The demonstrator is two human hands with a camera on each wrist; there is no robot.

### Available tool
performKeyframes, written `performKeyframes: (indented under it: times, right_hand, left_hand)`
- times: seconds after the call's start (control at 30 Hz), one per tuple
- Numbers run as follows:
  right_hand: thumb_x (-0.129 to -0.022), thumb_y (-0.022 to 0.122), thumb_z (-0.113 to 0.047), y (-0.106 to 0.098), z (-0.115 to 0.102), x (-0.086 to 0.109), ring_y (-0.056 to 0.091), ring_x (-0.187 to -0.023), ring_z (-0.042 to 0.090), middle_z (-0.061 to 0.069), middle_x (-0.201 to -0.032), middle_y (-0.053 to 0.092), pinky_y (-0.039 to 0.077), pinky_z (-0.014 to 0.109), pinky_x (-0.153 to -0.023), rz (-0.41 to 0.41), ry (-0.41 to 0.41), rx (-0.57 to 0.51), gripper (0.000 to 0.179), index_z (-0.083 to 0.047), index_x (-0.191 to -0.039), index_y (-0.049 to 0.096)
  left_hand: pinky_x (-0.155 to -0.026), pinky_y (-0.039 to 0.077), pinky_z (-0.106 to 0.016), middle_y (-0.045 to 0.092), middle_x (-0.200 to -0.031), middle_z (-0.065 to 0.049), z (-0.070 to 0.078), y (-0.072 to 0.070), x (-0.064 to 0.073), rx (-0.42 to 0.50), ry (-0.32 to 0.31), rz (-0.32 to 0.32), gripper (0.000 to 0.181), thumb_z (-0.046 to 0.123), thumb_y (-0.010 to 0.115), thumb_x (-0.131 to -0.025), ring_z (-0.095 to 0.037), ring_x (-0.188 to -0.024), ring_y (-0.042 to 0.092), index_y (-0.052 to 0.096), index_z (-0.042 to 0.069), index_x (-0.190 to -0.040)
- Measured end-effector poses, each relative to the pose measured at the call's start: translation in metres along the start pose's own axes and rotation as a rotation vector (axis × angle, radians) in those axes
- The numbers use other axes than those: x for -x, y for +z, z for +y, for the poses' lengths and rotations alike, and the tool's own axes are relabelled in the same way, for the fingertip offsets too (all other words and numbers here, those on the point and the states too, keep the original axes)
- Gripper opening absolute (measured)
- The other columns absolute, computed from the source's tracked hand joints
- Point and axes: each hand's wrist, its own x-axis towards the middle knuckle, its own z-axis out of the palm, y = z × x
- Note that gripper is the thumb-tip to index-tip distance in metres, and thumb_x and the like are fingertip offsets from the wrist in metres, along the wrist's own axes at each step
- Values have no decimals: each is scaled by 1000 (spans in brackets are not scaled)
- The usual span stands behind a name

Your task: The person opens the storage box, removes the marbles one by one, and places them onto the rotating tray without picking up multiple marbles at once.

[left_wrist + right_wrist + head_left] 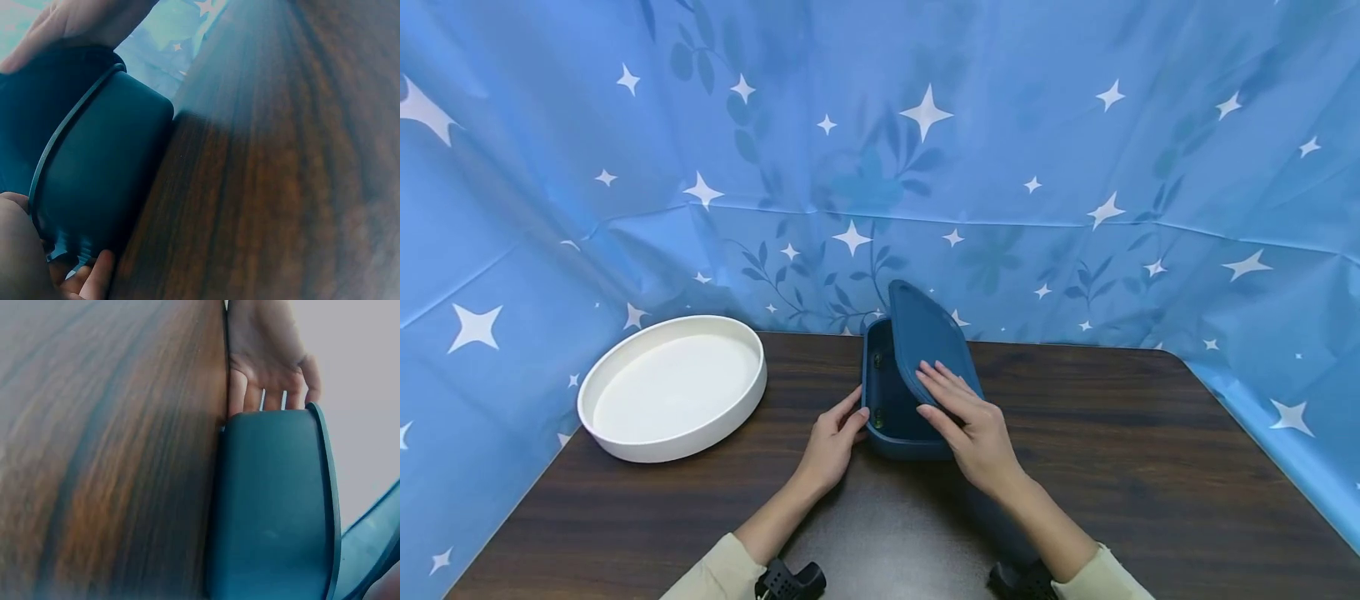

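A dark blue rectangular box [910, 450] with rounded corners stands on the table, its lid [928, 333] tilted up over the right part of the opening. My left hand [833, 442] grips the box's left side near the front corner, thumb at the rim and fingers against the outer wall. With fingers on the lid's upper face and thumb at its near edge, my right hand [981, 429] holds the lid at a slant. Small greenish-gold spots [878, 417] show along the inner left wall. The lid hides the right part of the interior.
A round white tray [673, 454] with a low rim sits at the table's back left. The dark wood-grain table [1120, 450] reaches to a blue curtain [1037, 150] with white stars, which hangs behind and along both sides.
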Motion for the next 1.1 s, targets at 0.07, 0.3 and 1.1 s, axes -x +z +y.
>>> performKeyframes:
  times: [0.07, 0.3, 1.1]
  right_hand:
    - [-93, 66, -1, -3, 3, 0, 48, -143, 28, 10, -147, 58, 38, 32, -118, 62, 3, -72, 50, -10, -142, 59]
    - [-97, 49, 14, -17, 17, 4, 54, -138, 12, 11, -149, 56, 45, 20, -109, 264, -77, -365, 46, 6, -142, 52]
    - [-101, 47, 8, -51, 46, 30, 69, -113, 3, -6, -124, 73, 53, 13, -93, 626, 99, -373, 32, 15, -129, 60]
  left_hand:
    - [-96, 57, -43, 51, -150, -24, 1, 0, 0, 15, -2, 1, 50, 20, 46, -107, -37, -126, 62, 41, 2, -153]
    - [-97, 57, -44, 48, -152, -24, 1, 1, -1, -1, -11, 13, 51, 21, 49, -106, -37, -128, 61, 42, 1, -153]
    - [-98, 56, -44, 47, -154, -24, 0, 1, -1, -6, -13, 6, 51, 21, 49, -106, -37, -131, 59, 41, 2, -153]
